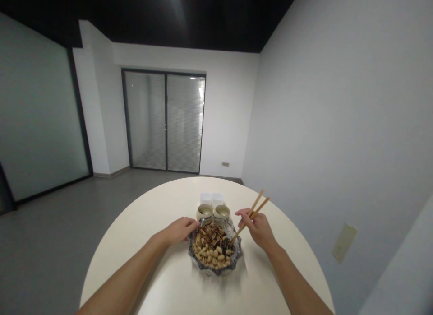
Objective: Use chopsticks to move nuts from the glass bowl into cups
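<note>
While L grip (179,230) (closure unclr) touches bowl (216,272) rim, R grip (259,227) pinches chopsticks (261,207), tips in nut mix (214,256) to L.

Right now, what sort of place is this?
Probably an office or meeting room, judging by the frosted glass partition, the floor-length glazing with blinds, and the pale round table.

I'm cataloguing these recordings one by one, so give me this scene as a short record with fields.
Left hand: at the glass bowl's rim
Right hand: holding chopsticks, lower ends inside the bowl
Bowl contents: brown pieces, pale nuts, dark pieces
Behind bowl: two cups, white containers
Surface: round pale table
</note>
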Demonstrator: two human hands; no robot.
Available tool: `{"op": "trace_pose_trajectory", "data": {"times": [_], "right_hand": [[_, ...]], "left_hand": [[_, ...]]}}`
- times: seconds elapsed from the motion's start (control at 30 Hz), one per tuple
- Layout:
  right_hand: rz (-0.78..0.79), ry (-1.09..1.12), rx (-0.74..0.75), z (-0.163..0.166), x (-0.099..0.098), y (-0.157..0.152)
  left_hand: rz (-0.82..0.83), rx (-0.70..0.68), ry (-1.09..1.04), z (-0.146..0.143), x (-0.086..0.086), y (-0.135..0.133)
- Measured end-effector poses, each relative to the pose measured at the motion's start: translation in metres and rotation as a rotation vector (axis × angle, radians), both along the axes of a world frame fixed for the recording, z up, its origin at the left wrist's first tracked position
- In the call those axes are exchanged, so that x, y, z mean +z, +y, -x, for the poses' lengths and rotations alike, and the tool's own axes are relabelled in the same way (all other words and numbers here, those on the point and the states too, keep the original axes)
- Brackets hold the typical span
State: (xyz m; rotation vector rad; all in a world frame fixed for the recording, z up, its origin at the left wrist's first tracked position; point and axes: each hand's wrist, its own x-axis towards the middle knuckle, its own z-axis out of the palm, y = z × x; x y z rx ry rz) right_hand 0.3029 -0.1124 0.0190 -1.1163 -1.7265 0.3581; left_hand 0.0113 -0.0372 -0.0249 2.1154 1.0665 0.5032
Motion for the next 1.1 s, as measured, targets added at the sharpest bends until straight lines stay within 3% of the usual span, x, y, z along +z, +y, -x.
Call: {"op": "trace_pose_trajectory", "data": {"times": [0.37, 0.83, 1.1], "right_hand": [[-0.066, 0.037, -0.084, -0.0046, 0.0014, 0.0012], [0.033, -0.014, 0.033, -0.0006, -0.0001, 0.0002], [-0.019, 0.079, -0.019, -0.0043, -0.0007, -0.0001]], "left_hand": [[-0.018, -0.004, 0.008, 0.0015, -0.0013, -0.0001], [-0.038, -0.015, 0.001, 0.0006, -0.0011, 0.0009], [-0.014, -0.001, 0.015, 0.0013, -0.0032, 0.0020]]}}
